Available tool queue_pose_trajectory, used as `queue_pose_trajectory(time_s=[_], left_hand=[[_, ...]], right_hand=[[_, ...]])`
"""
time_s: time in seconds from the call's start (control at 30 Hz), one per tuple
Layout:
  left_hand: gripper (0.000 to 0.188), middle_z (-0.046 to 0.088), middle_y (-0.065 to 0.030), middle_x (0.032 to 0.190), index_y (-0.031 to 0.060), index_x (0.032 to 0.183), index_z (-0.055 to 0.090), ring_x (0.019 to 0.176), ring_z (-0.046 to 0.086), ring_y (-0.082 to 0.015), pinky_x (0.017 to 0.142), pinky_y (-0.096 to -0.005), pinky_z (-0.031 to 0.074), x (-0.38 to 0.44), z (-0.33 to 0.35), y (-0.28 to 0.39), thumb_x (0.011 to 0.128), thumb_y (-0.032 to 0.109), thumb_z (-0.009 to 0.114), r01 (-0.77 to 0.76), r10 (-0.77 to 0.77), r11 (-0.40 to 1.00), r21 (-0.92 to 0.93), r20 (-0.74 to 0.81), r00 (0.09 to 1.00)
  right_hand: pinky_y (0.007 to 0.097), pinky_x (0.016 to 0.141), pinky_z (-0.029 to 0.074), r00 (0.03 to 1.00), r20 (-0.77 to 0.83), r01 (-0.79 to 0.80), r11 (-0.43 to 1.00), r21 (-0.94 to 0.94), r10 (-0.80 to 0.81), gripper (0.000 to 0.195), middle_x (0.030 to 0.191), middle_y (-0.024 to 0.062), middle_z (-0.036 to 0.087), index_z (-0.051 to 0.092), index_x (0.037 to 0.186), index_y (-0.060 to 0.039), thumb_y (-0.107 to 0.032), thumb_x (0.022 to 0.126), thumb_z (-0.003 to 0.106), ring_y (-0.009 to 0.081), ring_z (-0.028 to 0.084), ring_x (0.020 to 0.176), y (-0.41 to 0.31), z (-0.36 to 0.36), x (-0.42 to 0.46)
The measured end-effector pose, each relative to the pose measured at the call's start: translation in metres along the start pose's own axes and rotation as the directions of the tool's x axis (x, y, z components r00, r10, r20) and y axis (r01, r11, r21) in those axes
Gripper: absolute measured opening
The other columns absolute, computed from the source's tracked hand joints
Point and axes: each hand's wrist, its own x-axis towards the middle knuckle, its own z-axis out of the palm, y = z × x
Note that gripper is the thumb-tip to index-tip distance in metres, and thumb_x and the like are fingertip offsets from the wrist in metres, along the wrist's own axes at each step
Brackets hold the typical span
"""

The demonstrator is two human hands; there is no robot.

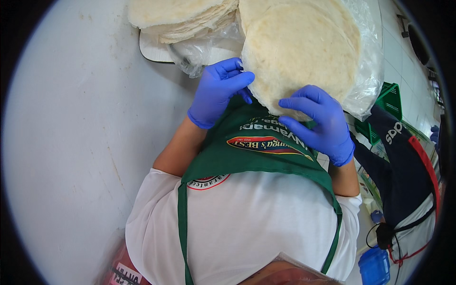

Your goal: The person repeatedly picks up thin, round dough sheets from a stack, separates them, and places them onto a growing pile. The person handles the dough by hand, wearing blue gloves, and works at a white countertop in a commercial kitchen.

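Note:
A broad stack of thin, round, pale wrapper sheets (299, 50) lies in front of me on clear plastic (368, 71). At its left edge is my left hand (219, 91) in a blue glove. Its thumb and fingertips meet the sheets' rim, where a small whitish bit shows; whether they pinch it is unclear. My right hand (319, 121), also blue-gloved, rests its fingertips on the near part of the top sheet. Its fingers are spread and the thumb is apart from them, near the rim. The near edge hangs close to my green apron (256, 164).
Beyond my left hand is a second sheet stack (185, 17), above a white board (155, 48) with crumpled plastic. A pale wall or panel (71, 124) fills the left side. To the right are a green crate (392, 99), a bending co-worker (402, 171) and a blue container (374, 265).

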Motion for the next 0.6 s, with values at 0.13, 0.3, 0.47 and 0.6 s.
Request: queue_pose_trajectory(time_s=[0.13, 0.3, 0.47, 0.6], left_hand=[[0.023, 0.072, -0.0111, 0.088, -0.0055, 0.11, 0.067, 0.072, 0.071, -0.0169, 0.066, -0.0289, 0.058, -0.005, 0.001, 0.0, 0.091, 0.007, 0.072, -0.03, 0.029, 0.997, -0.066, -0.017, 0.999], [0.024, 0.072, -0.0121, 0.089, -0.0057, 0.113, 0.067, 0.074, 0.072, -0.0177, 0.069, -0.0292, 0.059, -0.007, -0.001, 0.006, 0.092, 0.004, 0.071, -0.047, 0.048, 0.998, -0.049, 0.016, 0.999], [0.022, 0.073, -0.0129, 0.09, -0.0065, 0.113, 0.067, 0.075, 0.072, -0.0179, 0.072, -0.0287, 0.059, -0.008, 0.006, 0.006, 0.093, 0.003, 0.07, -0.045, 0.046, 0.997, -0.055, 0.029, 0.999], [0.021, 0.073, -0.0133, 0.091, -0.0067, 0.113, 0.068, 0.076, 0.072, -0.0178, 0.073, -0.0286, 0.059, -0.007, 0.009, 0.004, 0.094, 0.002, 0.069, -0.06, 0.063, 0.996, -0.061, 0.049, 0.997]], right_hand=[[0.0357, 0.071, 0.054, 0.993, -0.111, -0.043, 0.997, 0.067, 0.05, 0.025, 0.088, 0.011, 0.066, 0.075, 0.105, -0.0078, -0.012, 0.081, 0.081, 0.0283, 0.066, 0.079, -0.008, 0.007, 0.012], [0.0336, 0.073, 0.055, 0.979, -0.203, -0.017, 0.995, 0.103, 0.038, 0.027, 0.09, 0.0116, 0.068, 0.074, 0.108, -0.0053, -0.009, 0.082, 0.08, 0.0243, 0.069, 0.081, -0.006, 0.015, 0.021], [0.0322, 0.074, 0.055, 0.974, -0.214, -0.047, 0.991, 0.126, 0.073, 0.026, 0.091, 0.0115, 0.069, 0.073, 0.108, -0.0034, -0.008, 0.083, 0.079, 0.0223, 0.07, 0.081, -0.008, 0.021, 0.024], [0.0308, 0.074, 0.056, 0.959, -0.249, -0.091, 0.979, 0.182, 0.136, 0.025, 0.091, 0.0109, 0.071, 0.073, 0.107, -0.0027, -0.008, 0.084, 0.079, 0.0203, 0.07, 0.08, -0.008, 0.025, 0.025]])
